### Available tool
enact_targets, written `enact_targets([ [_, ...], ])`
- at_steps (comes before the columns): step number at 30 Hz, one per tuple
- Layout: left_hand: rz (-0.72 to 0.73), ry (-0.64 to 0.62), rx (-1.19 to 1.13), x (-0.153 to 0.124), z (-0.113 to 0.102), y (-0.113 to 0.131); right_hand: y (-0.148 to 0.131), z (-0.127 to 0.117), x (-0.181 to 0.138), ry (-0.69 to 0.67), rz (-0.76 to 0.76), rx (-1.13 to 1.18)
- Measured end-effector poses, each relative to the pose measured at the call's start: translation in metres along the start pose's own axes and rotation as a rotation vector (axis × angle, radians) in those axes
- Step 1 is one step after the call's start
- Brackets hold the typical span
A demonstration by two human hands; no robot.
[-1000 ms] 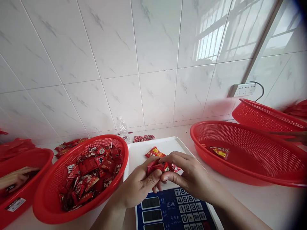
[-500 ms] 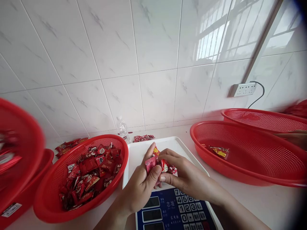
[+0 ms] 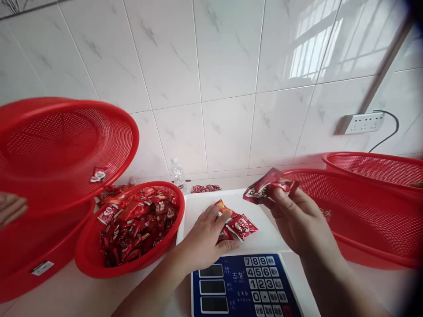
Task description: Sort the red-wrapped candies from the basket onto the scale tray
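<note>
Nearest you on the bench (image 3: 86, 299) is the scale (image 3: 244, 286), its blue key panel facing you and its white pan (image 3: 193, 220) beyond. Your hands are apart. Your left hand (image 3: 211, 237) lies over the near side of the pan, thumb away from the fingers, covering part of a few red packets (image 3: 243, 225); you cannot tell whether it grips any. Your right hand (image 3: 300, 215) is raised over the pan's right side, its thumb and fingers clamped on more packets.

To your left, a basket (image 3: 180, 211) is heaped with packets, beside a labelled bin (image 3: 20, 264). Above the bin, a tilted basket (image 3: 66, 145) has one packet against its wall; another person's hand (image 3: 11, 209) is at the left edge, blurred. To your right is a red basket (image 3: 370, 237), with another basket (image 3: 380, 165) behind it. Farther back are a clear bottle (image 3: 178, 176), a few packets beyond the pan, and the tiled wall (image 3: 228, 53) with its socket (image 3: 363, 123).
</note>
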State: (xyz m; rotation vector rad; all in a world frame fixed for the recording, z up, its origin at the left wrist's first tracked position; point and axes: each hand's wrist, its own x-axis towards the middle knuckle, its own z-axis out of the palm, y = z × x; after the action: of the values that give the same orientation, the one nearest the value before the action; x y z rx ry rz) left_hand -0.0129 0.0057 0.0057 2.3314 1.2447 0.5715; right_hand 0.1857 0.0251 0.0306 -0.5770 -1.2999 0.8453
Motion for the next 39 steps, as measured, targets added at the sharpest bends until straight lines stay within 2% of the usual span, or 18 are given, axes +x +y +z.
enact_targets([
  [4,-0.109,-0.21,0.164,0.013,0.009,-0.018,-0.007,-0.004,0.0,0.014,-0.002,0.05],
  [9,-0.07,-0.255,0.191,0.027,0.012,-0.027,-0.009,-0.004,-0.003,0.008,-0.004,0.043],
  [11,-0.022,-0.206,0.216,0.03,0.015,-0.029,-0.009,-0.004,-0.004,0.002,-0.013,0.023],
  [16,0.107,0.016,0.39,0.038,0.024,-0.031,-0.009,-0.003,-0.003,0.003,-0.023,0.024],
  [19,0.089,0.058,0.457,0.044,0.025,-0.033,-0.011,-0.003,-0.003,0.017,-0.017,0.04],
  [22,0.025,0.094,0.396,0.051,0.025,-0.036,-0.013,-0.003,-0.003,0.023,-0.009,0.041],
  [27,-0.029,0.261,0.108,0.057,0.019,-0.038,-0.014,-0.005,-0.002,0.03,-0.031,-0.03],
  [30,-0.08,0.368,-0.132,0.054,0.001,-0.037,-0.013,-0.007,-0.002,0.027,-0.047,-0.036],
  [33,-0.083,0.507,-0.262,0.041,-0.034,-0.04,-0.012,-0.008,-0.002,0.026,-0.036,0.013],
  [36,-0.133,0.703,-0.161,0.015,-0.084,-0.056,-0.013,-0.01,-0.002,0.041,-0.026,0.085],
  [39,-0.321,0.869,0.116,-0.029,-0.141,-0.088,-0.012,-0.012,0.0,0.045,-0.025,0.125],
])
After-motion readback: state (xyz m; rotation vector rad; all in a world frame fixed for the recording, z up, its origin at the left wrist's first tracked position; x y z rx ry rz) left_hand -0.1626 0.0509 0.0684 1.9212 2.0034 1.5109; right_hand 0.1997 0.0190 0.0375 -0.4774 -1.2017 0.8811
